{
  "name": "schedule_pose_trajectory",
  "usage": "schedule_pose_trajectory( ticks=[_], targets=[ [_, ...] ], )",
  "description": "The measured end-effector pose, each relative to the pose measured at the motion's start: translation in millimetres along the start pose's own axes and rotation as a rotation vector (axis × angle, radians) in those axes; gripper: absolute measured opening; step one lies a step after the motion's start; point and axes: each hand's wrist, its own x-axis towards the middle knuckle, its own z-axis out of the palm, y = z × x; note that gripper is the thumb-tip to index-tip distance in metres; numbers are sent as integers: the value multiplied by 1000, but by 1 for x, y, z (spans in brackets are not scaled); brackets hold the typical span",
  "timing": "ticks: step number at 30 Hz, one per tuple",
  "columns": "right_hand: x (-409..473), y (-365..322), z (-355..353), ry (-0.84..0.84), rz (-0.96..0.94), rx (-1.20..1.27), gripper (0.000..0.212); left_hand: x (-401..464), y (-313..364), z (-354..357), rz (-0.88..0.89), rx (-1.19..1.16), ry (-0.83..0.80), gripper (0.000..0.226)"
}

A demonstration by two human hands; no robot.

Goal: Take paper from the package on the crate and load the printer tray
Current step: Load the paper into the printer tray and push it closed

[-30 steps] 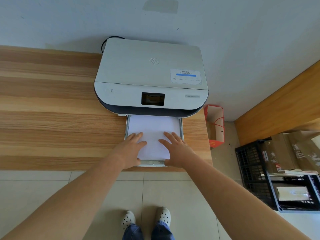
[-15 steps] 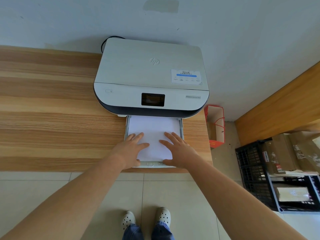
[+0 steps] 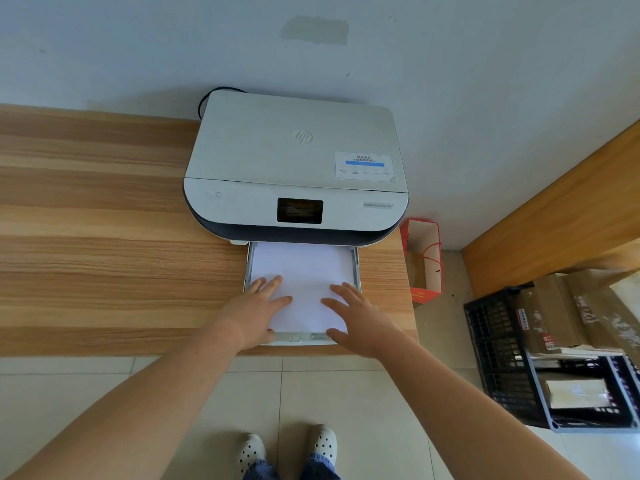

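On the table: printer [image 3: 298, 168], tray [image 3: 355, 268] pulled out.
Paper [image 3: 301, 271]: we press it flat to seat it.
Left hand [image 3: 254, 310], right hand [image 3: 360, 322]: fingers spread, gripping nothing.

left hand [image 3: 254, 308]: palm down, fingers spread and extended forward, thumb angled inward, forearm bare and reaching up from lower left. right hand [image 3: 360, 318]: palm down, fingers spread, thumb angled inward, forearm bare, reaching from lower right. hands side by side, apart, neither gripping.
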Motion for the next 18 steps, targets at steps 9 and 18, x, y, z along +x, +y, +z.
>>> schedule_pose_trajectory(
  ticks=[9,18],
  targets=[
    [18,18,-36,259,261,221,32,-11,-25,-15,-101,-291,343,63],
    [48,39,-44,92,481,245,29,3,-63,-19,-547,-651,317,38]
  ],
)
